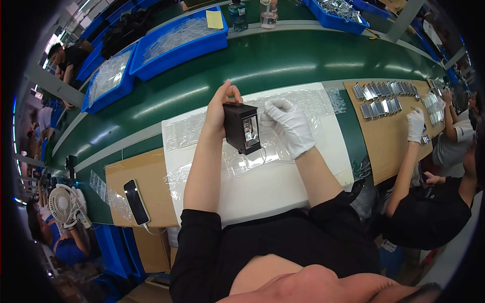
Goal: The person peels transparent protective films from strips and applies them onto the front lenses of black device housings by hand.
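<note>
My bare left hand [215,115] is wrapped round a black box-shaped lamp housing [234,129] and holds it up above the white work sheet [262,192]. The housing's right side has a window with shiny, mirror-like surfaces inside. A thin wire [265,157] hangs below it. Just right of the window is my right hand [292,127], in a white glove, its fingers curled into a pinch. Whatever those fingertips hold, if anything, is too small to make out. Clear plastic bags [189,131] lie on the sheet beneath and behind both hands.
Blue bins [179,48] of clear plastic parts stand along the far left. A phone [136,202] lies on cardboard at left, near a white fan [60,204]. At right, a co-worker's gloved hand [416,125] is over cardboard with rows of shiny metal parts [381,108].
</note>
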`<state>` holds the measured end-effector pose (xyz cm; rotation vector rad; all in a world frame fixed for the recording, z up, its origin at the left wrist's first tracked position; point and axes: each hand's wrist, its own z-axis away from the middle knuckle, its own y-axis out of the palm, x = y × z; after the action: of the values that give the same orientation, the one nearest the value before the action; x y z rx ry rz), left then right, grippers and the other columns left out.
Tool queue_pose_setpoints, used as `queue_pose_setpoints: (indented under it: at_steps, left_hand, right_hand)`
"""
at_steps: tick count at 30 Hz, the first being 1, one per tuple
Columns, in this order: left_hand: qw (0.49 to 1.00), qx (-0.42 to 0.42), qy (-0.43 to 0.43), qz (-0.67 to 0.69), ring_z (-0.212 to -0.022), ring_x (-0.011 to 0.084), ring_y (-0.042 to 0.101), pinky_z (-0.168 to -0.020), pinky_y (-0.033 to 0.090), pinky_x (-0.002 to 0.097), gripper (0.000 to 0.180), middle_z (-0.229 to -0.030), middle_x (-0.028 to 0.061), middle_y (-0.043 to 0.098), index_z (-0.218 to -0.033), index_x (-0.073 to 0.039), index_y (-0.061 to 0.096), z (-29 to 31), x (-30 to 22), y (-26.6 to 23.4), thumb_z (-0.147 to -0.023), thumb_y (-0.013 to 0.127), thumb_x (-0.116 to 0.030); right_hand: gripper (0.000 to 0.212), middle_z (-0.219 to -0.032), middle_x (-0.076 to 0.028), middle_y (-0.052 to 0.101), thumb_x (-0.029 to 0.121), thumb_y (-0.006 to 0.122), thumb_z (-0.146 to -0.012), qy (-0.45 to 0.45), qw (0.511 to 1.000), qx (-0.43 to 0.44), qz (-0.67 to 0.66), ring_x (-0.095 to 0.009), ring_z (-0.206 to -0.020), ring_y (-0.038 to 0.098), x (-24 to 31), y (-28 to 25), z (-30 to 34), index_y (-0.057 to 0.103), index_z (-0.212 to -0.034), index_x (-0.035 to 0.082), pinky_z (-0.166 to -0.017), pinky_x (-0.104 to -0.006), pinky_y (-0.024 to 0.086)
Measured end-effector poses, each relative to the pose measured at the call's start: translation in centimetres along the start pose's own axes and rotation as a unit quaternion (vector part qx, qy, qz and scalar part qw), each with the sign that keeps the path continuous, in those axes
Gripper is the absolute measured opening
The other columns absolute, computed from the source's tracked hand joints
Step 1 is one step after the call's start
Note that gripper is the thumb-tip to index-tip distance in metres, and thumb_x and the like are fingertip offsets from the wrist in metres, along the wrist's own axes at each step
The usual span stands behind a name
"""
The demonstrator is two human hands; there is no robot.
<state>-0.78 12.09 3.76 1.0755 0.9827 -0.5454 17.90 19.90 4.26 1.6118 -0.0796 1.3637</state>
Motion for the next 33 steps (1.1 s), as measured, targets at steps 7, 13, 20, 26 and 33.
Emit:
queue_pose_setpoints:
  at_steps: [7,13,20,26,33]
  left_hand:
    - [1.0,0.006,-0.017,0.02,-0.059,0.0112,0.05,-0.058,0.036,0.0231,0.043,-0.068,0.0045,0.058,-0.074,-0.011,0.057,-0.1,0.6,-0.4,-0.099,0.051,-0.046]
    - [0.997,0.031,-0.027,0.058,-0.059,0.012,0.05,-0.057,0.036,0.0239,0.041,-0.067,0.0049,0.058,-0.075,-0.012,0.057,-0.4,1.2,-0.2,-0.099,0.051,-0.045]
    - [0.985,-0.166,0.048,0.028,-0.06,0.013,0.051,-0.06,0.04,0.0249,0.038,-0.069,0.0043,0.057,-0.081,-0.01,0.059,-1.2,2.3,0.4,-0.101,0.051,-0.041]
    - [0.921,-0.215,0.277,-0.17,-0.074,0.0117,0.053,-0.074,0.043,0.0233,0.015,-0.083,0.004,0.059,-0.112,-0.008,0.047,-1.7,1.8,0.2,-0.109,0.046,-0.023]
    - [0.832,-0.154,0.319,-0.427,-0.103,0.019,0.057,-0.095,0.044,0.0302,0.033,-0.115,0.0131,0.061,-0.132,-0.003,0.047,-2.4,0.1,-5.1,-0.109,0.047,-0.028]
  right_hand:
    - [0.01,-0.086,-0.006,0.07,0.005,0.073,-0.093,-0.045,0.992,-0.011,0.116,-0.014,-0.073,0.068,0.6,1.0,1.0,0.068,-0.101,0.002,-0.073,-0.0248,0.058]
    - [0.01,-0.084,-0.006,0.069,0.005,0.074,-0.092,-0.054,0.993,0.021,0.102,-0.012,-0.072,0.066,-0.6,1.1,1.1,0.068,-0.099,0.002,-0.069,-0.0237,0.056]
    - [0.018,-0.091,-0.01,0.07,0.01,0.071,-0.095,-0.075,0.963,-0.057,0.251,-0.014,-0.078,0.065,-0.8,2.8,1.5,0.067,-0.108,-0.001,-0.072,-0.0247,0.053]
    - [0.055,-0.126,-0.018,0.065,0.018,0.067,-0.093,-0.203,0.844,0.011,0.495,-0.035,-0.112,0.065,-4.2,0.1,-0.5,0.05,-0.142,0.002,-0.095,-0.0372,0.051]
    - [0.061,-0.15,-0.018,0.049,0.027,0.059,-0.095,-0.281,0.554,0.058,0.782,-0.039,-0.142,0.043,-5.7,-0.8,-0.7,0.043,-0.149,0.005,-0.119,-0.0452,0.032]
